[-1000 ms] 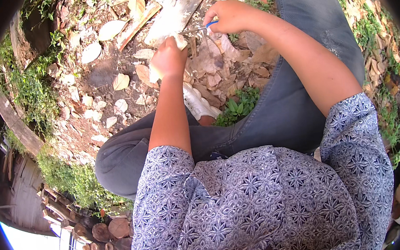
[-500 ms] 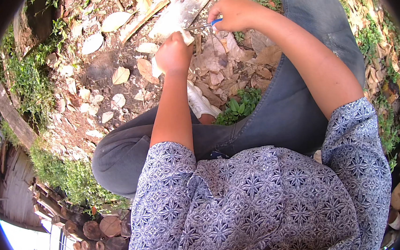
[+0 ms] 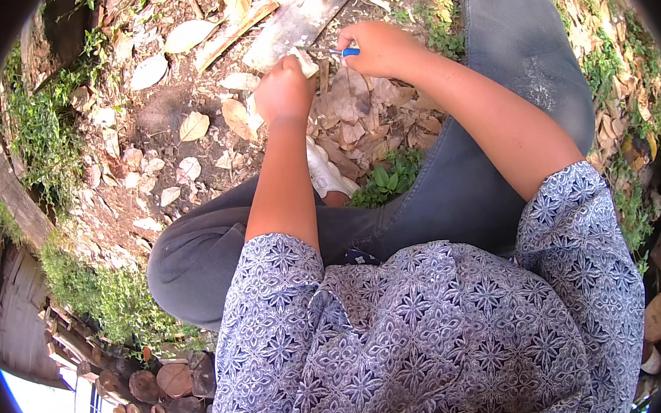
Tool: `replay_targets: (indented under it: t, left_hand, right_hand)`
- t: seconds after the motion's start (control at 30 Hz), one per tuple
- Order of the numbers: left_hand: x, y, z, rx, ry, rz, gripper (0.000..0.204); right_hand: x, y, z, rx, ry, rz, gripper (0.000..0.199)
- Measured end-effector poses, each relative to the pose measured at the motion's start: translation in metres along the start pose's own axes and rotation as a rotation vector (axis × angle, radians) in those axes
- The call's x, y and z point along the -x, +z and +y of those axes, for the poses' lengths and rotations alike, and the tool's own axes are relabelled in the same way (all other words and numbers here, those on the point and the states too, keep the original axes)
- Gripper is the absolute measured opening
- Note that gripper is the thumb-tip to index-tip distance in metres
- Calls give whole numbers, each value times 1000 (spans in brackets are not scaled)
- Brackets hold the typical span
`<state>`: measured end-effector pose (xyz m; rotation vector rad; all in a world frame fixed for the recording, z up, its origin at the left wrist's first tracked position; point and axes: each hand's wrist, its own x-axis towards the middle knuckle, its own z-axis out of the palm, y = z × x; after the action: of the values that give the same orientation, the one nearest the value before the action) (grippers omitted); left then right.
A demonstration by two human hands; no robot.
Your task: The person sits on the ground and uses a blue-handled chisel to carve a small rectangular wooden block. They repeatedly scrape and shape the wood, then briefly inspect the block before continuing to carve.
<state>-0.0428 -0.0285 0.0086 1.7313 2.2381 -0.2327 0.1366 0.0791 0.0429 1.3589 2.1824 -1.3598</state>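
Observation:
My left hand (image 3: 284, 90) is closed around a pale piece of wood (image 3: 307, 63). Part of that piece shows past the knuckles, and the rest is hidden by the fist. Just to the right, my right hand (image 3: 377, 49) grips a knife with a blue handle (image 3: 350, 52). Its thin metal blade points left and reaches the pale wood. Below both fists is a weathered plank (image 3: 308, 22) lying on the ground, with light shavings around it.
Dry leaves (image 3: 194, 125) litter the soil, and a split stick (image 3: 235, 35) lies left of the plank. My bent legs in dark trousers (image 3: 521, 59) frame the work, with a white shoe (image 3: 326, 172) between them. Stacked logs (image 3: 175, 380) stand at lower left.
My right hand and the knife have shifted slightly left and down, closer to my left hand. The left hand keeps hold of the pale wood in nearly the same place.

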Motion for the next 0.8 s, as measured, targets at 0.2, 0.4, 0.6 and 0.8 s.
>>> replay_targets:
  t: [0.2,0.4,0.6,0.8]
  left_hand:
    - [-1,4,2,5,21,44,41]
    - [1,4,0,-1,9,40,41]
    - [-2,1,3,1,7,46,39]
    - [-1,-3,5,27,-19,41,33]
  right_hand:
    - [4,-2,27,-45,-61,29,34]
    - [9,-29,22,-6,-14,-20,36]
    - [0,-43,16,-20,-60,-32,27]
    - [-6,-42,-5,99,-103,-2,26]
